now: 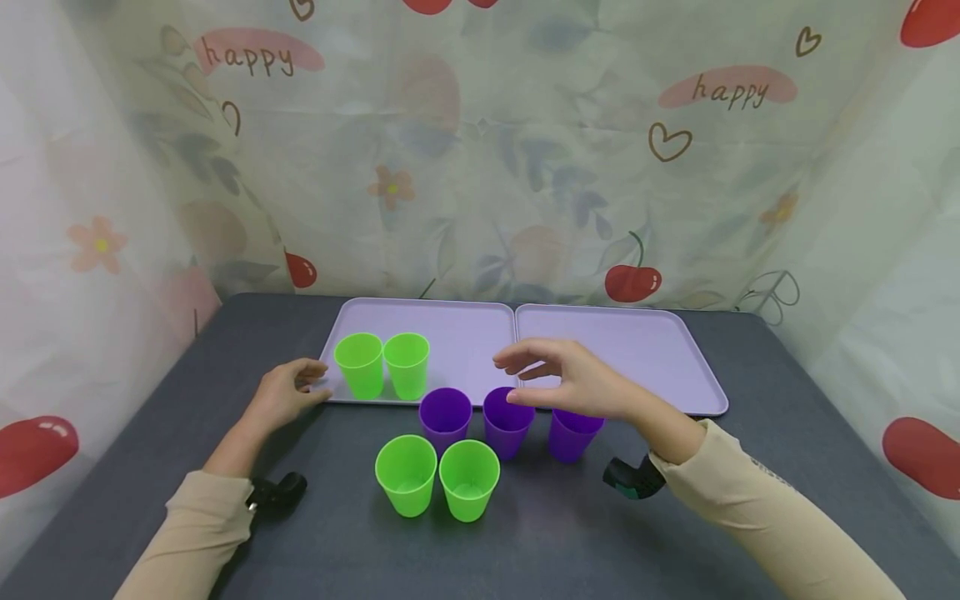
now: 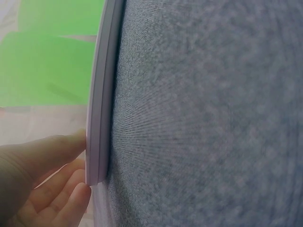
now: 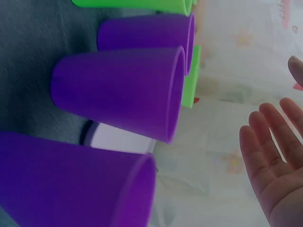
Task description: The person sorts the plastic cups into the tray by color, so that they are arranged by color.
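Note:
At the front left corner of the left lilac tray (image 1: 465,333), my left hand (image 1: 283,393) grips the rim with thumb and curled fingers. The left wrist view shows the thumb (image 2: 71,144) against the tray's edge (image 2: 97,118). My right hand (image 1: 573,379) is raised over the purple cups, fingers spread and holding nothing. Below it stand a left purple cup (image 1: 446,425), a middle purple cup (image 1: 507,433) and a right purple cup (image 1: 572,442), whose rim is partly hidden. Two green cups (image 1: 362,371) stand upright on the left tray.
Two more green cups, the left one (image 1: 408,483) and the right one (image 1: 468,487), stand in front of the purple row. A right lilac tray (image 1: 637,350) adjoins the left tray. Printed cloth (image 1: 480,167) hangs behind the dark table (image 1: 337,550).

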Motion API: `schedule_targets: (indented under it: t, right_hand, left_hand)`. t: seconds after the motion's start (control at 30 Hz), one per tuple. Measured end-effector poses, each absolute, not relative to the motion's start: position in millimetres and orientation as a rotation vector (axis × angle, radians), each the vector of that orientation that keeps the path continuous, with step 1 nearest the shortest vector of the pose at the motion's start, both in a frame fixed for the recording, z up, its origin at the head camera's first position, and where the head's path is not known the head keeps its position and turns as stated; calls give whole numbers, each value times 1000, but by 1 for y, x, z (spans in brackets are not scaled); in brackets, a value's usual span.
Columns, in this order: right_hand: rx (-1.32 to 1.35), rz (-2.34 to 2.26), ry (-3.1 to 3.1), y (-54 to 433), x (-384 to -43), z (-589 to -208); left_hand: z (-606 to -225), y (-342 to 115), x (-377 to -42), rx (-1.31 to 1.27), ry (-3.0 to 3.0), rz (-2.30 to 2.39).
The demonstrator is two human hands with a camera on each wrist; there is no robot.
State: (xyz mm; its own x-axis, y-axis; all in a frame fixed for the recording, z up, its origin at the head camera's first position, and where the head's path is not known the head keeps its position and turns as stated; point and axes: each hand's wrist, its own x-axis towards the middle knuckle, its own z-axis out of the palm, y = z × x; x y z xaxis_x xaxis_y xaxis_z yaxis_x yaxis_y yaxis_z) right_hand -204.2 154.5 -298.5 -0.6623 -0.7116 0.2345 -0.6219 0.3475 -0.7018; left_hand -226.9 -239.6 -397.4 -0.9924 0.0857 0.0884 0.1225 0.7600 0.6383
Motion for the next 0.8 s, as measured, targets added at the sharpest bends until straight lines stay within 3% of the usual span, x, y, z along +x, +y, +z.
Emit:
schedule_targets:
  t: [0.8]
  right_hand:
    - [-1336,-1260,2396,152,-163,-337]
  left_hand:
    - [-398,-240,-227,-186,-2880,-1047]
